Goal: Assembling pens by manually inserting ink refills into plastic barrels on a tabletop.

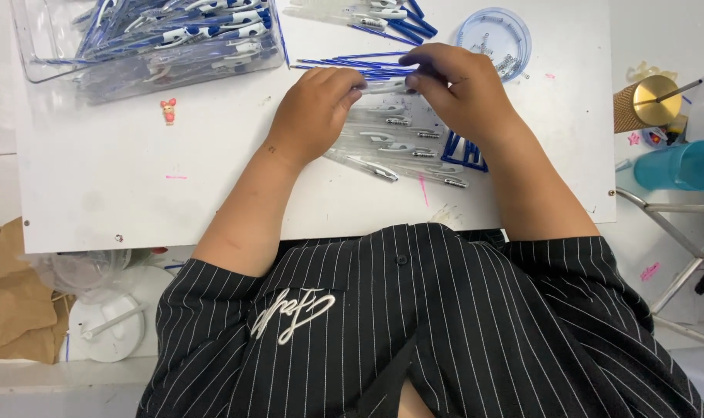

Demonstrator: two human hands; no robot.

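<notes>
Both hands meet over the white work board (pixel 97 186): the left hand (pixel 315 108) and right hand (pixel 456 89) are each closed in a fingertip pinch on opposite ends of one clear pen barrel (pixel 384 87), held just above a row of clear barrels (pixel 394 151) lying side by side. Loose blue refills (pixel 352 60) lie just beyond the fingers, with a round clear dish of springs (pixel 495 35) near the right hand and a clear tray of finished pens (pixel 166 39) well apart, up-left. Risk, as judged: the wrists sit close over the row, so a sideways shift could roll the barrels or scatter the refills.
</notes>
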